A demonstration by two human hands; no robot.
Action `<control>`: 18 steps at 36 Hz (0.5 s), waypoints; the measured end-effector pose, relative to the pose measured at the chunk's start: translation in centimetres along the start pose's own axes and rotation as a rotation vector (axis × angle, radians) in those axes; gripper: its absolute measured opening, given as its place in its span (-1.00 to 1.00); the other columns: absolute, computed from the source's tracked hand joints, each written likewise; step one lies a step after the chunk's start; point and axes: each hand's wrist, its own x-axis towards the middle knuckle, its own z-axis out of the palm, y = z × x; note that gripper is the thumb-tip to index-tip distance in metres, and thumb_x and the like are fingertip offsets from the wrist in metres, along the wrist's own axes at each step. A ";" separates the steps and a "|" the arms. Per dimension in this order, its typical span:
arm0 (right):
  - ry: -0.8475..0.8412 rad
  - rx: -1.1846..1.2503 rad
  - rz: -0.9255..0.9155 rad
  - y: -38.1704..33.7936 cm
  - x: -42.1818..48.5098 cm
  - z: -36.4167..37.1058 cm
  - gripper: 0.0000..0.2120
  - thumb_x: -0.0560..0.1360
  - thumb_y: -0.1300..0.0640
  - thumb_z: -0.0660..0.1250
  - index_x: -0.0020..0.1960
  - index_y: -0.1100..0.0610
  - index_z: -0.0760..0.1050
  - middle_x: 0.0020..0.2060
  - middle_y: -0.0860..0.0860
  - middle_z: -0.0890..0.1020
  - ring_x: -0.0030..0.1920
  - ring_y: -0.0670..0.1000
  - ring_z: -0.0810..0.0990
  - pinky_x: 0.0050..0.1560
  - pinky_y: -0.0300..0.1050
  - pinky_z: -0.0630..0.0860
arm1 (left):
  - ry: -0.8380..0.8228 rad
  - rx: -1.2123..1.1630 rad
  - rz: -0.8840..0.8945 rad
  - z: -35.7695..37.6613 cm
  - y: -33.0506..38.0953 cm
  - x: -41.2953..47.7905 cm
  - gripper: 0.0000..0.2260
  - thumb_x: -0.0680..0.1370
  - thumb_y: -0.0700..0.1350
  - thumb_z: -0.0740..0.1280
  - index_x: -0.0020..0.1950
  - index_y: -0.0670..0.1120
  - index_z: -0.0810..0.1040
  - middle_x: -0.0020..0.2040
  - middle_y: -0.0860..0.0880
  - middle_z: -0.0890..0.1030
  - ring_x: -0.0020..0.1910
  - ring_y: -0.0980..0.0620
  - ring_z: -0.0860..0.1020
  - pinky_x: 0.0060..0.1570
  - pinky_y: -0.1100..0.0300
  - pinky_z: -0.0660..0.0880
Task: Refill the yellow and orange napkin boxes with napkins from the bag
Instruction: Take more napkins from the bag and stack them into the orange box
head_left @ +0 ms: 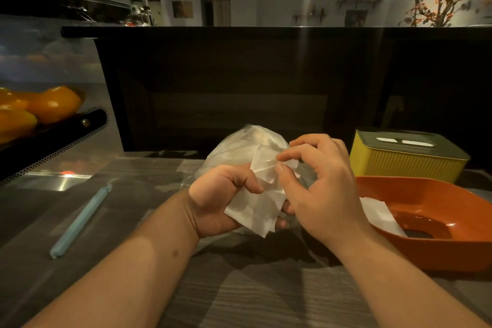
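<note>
Two hands, one bundle. Left hand (213,200) grip: fingers curled beneath and thumb over a small folded wad of white napkins (255,210), clamped on it. Right hand (319,189) grip: thumb and forefinger pinched together on the wad's upper edge, other fingers loosely arched.

Wad: held above the table (266,287), just in front of the clear plastic bag (234,149), overlapping it.

Orange napkin box (439,247): open side up, to the right of the wad, just beside the right wrist. Right hand is the nearer. Long axis runs roughly left to right. One white sheet (378,213) lies at its left end.

Yellow napkin box (399,165): behind the orange one, dark lid on, white showing in the slot.

Blue rod (82,221): left, well apart.

Unclear: sheet count in the wad; the bag's mouth, hidden behind both hands; the orange box's right end, cut off by the frame.
</note>
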 end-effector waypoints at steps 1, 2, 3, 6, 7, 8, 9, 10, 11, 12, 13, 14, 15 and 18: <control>0.002 0.006 -0.003 0.0 0.0 0.0 -0.91 0.50 0.07 0.42 0.00 0.00 0.64 0.02 -0.19 0.50 0.11 -0.18 0.39 0.03 -0.36 0.35 | 0.011 0.005 -0.001 0.0 0.0 0.0 -0.46 0.41 -0.29 0.21 0.40 -0.07 0.51 0.19 -0.32 0.59 0.08 -0.30 0.60 0.15 -0.22 0.56; 0.007 0.008 -0.007 -0.1 -0.1 -0.1 -0.89 0.49 0.07 0.40 0.00 0.00 0.64 0.01 -0.20 0.50 0.10 -0.18 0.40 0.03 -0.36 0.36 | 0.022 0.008 -0.002 -0.1 0.0 0.0 -0.44 0.41 -0.29 0.21 0.42 -0.07 0.49 0.19 -0.32 0.59 0.07 -0.30 0.60 0.13 -0.21 0.56; 0.014 0.007 -0.011 -0.1 -0.1 -0.2 -0.88 0.48 0.08 0.39 0.00 0.00 0.64 0.01 -0.19 0.50 0.09 -0.18 0.40 0.02 -0.37 0.36 | 0.033 0.015 0.002 -0.1 0.1 0.0 -0.44 0.40 -0.30 0.21 0.41 -0.08 0.49 0.17 -0.31 0.60 0.05 -0.29 0.61 0.10 -0.19 0.57; 0.022 -0.005 -0.019 -0.1 -0.1 -0.3 -0.86 0.45 0.19 0.41 -0.03 0.01 0.63 -0.02 -0.17 0.52 0.06 -0.16 0.41 -0.02 -0.38 0.37 | 0.059 0.047 0.026 0.1 0.1 0.0 -0.47 0.42 -0.33 0.21 0.39 -0.08 0.50 0.15 -0.30 0.61 0.02 -0.27 0.62 0.10 -0.17 0.59; 0.018 -0.011 -0.019 0.0 -0.1 -0.3 -0.85 0.45 0.22 0.43 -0.04 0.01 0.63 -0.03 -0.17 0.52 0.05 -0.16 0.41 -0.02 -0.39 0.37 | 0.079 0.055 0.035 0.3 0.0 -0.1 -0.50 0.46 -0.33 0.23 0.38 -0.08 0.50 0.15 -0.28 0.62 0.02 -0.26 0.63 0.11 -0.16 0.59; 0.013 -0.013 -0.016 -0.1 -0.1 -0.3 -0.84 0.44 0.24 0.45 -0.04 0.02 0.62 -0.03 -0.17 0.52 0.05 -0.16 0.40 -0.03 -0.39 0.37 | 0.117 0.060 0.043 0.4 0.0 0.0 -0.55 0.49 -0.32 0.24 0.38 -0.08 0.50 0.15 -0.27 0.64 0.02 -0.24 0.64 0.10 -0.16 0.60; 0.009 -0.011 -0.012 -0.1 -0.1 -0.3 -0.84 0.44 0.24 0.46 -0.04 0.02 0.62 -0.03 -0.17 0.51 0.05 -0.16 0.40 -0.03 -0.39 0.37 | 0.160 0.064 0.046 0.5 0.0 0.0 -0.59 0.53 -0.28 0.25 0.37 -0.08 0.50 0.14 -0.25 0.65 0.02 -0.22 0.65 0.09 -0.15 0.61; 0.009 -0.003 -0.005 -0.1 -0.1 -0.3 -0.84 0.45 0.23 0.46 -0.03 0.01 0.62 -0.03 -0.18 0.51 0.05 -0.17 0.40 -0.03 -0.39 0.37 | 0.186 0.069 0.046 0.6 0.1 0.0 -0.63 0.57 -0.23 0.25 0.38 -0.09 0.49 0.13 -0.23 0.67 0.02 -0.20 0.66 0.07 -0.14 0.62; 0.010 0.008 0.009 -0.2 -0.1 -0.3 -0.84 0.46 0.22 0.45 -0.02 -0.01 0.60 -0.03 -0.19 0.50 0.05 -0.18 0.40 -0.04 -0.40 0.37 | 0.199 0.073 0.041 0.7 0.1 0.0 -0.66 0.60 -0.18 0.25 0.38 -0.10 0.49 0.13 -0.23 0.67 0.03 -0.19 0.66 0.06 -0.13 0.62; 0.012 0.023 0.032 -0.2 -0.1 -0.3 -0.84 0.48 0.21 0.44 -0.02 -0.03 0.59 -0.04 -0.19 0.50 0.05 -0.19 0.40 -0.04 -0.43 0.37 | 0.199 0.077 0.036 0.8 0.1 0.0 -0.68 0.62 -0.13 0.24 0.38 -0.10 0.49 0.13 -0.24 0.66 0.04 -0.19 0.65 0.07 -0.13 0.62; 0.014 0.040 0.058 -0.2 0.0 -0.3 -0.83 0.48 0.20 0.42 -0.02 -0.05 0.57 -0.05 -0.20 0.50 0.05 -0.19 0.42 -0.03 -0.47 0.36 | 0.191 0.080 0.029 0.9 0.2 0.0 -0.68 0.64 -0.09 0.22 0.38 -0.11 0.49 0.14 -0.26 0.64 0.04 -0.19 0.63 0.09 -0.12 0.60; 0.014 0.058 0.085 -0.2 0.0 -0.3 -0.82 0.49 0.20 0.41 -0.02 -0.07 0.55 -0.06 -0.20 0.50 0.06 -0.20 0.43 -0.02 -0.51 0.35 | 0.183 0.078 0.022 1.0 0.2 -0.1 -0.68 0.66 -0.05 0.20 0.38 -0.12 0.50 0.12 -0.27 0.63 0.03 -0.19 0.62 0.10 -0.11 0.59; 0.010 0.074 0.112 -0.1 0.0 -0.3 -0.81 0.50 0.20 0.41 -0.01 -0.08 0.53 -0.06 -0.21 0.50 0.06 -0.21 0.44 -0.03 -0.52 0.34 | 0.177 0.070 0.016 1.1 0.2 -0.1 -0.66 0.68 -0.01 0.18 0.38 -0.12 0.49 0.09 -0.26 0.63 -0.01 -0.17 0.62 0.08 -0.09 0.59; -0.013 0.114 0.171 0.0 0.0 -0.2 -0.80 0.52 0.17 0.42 0.02 -0.11 0.51 -0.04 -0.27 0.49 0.08 -0.20 0.47 -0.05 -0.47 0.39 | 0.175 0.062 -0.003 0.9 0.2 -0.1 -0.57 0.70 0.11 0.11 0.42 -0.13 0.47 -0.02 -0.21 0.64 -0.09 -0.12 0.62 0.00 -0.02 0.61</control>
